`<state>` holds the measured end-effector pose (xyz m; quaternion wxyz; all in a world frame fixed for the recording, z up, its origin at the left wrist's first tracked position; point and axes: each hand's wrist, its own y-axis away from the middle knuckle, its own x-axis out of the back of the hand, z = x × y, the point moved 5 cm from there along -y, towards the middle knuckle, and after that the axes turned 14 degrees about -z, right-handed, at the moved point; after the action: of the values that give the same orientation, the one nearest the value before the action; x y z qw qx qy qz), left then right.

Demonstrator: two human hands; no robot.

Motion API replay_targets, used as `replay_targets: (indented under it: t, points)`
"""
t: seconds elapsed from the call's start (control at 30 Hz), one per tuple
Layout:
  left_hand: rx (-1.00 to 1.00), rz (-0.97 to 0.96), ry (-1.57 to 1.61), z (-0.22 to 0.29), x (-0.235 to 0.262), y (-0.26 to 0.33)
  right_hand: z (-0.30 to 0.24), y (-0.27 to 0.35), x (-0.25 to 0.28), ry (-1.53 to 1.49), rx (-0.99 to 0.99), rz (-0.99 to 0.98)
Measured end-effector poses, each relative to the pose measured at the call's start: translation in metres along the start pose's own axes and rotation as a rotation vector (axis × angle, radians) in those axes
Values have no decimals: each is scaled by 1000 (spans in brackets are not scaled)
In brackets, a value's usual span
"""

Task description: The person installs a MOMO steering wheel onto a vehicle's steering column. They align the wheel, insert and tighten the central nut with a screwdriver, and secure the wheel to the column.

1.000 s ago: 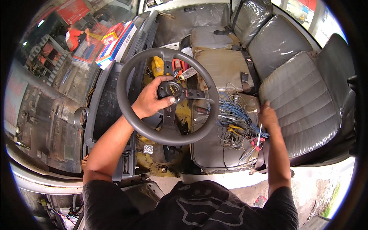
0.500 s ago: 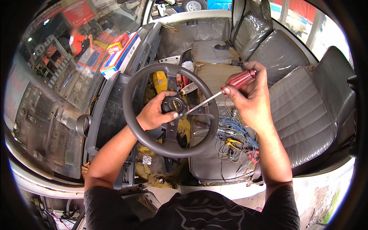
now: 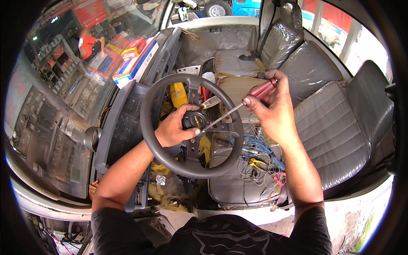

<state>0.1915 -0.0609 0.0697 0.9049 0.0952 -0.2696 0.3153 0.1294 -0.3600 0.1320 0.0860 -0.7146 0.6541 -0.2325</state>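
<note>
1. Coloured boxes [image 3: 131,63], far left: stacked flat on the dashboard top, beside the windscreen.
2. Dashboard panel [image 3: 121,127], left: grey, running from near to far behind the wheel rim.
3. Left hand [image 3: 174,127], centre-left: curled closed around the black centre cap [image 3: 194,120] of the steering wheel, thumb lying along the cap's near edge.
4. Steering wheel [image 3: 146,131], centre: dark grey rim, tilted toward the viewer; the left forearm passes over its near left arc.
5. Screwdriver [image 3: 238,106], centre-right: red handle far right, metal shaft slanting down to the left, tip meeting the right edge of the centre cap just beside the left thumb.
6. Right hand [image 3: 272,112], right of the wheel: fingers wrapped tight around the red handle.
7. Loose wires [image 3: 259,155], near right: blue, white and yellow strands heaped on the seat cushion below the right wrist.
8. Grey seats [image 3: 335,127], far right: ribbed upholstery, well apart from the wheel.
</note>
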Motion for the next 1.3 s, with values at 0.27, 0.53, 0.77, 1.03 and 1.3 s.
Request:
replay_targets:
  t: [0.27,0.53,0.77,1.03,1.3]
  points:
    - [8,1,30,-1,-1,1,-52,-14,0,92,263,-305]
    - [-3,49,-118,-1,2,2,-103,-34,12,653,179,-380]
    - [-2,82,-133,-4,0,4,-104,-43,12,673,135,-503]
    - [-25,109,-199,0,1,3,-101,-43,12,587,209,-519]
    - [-16,86,-156,2,2,2,-102,-40,10,666,161,-510]
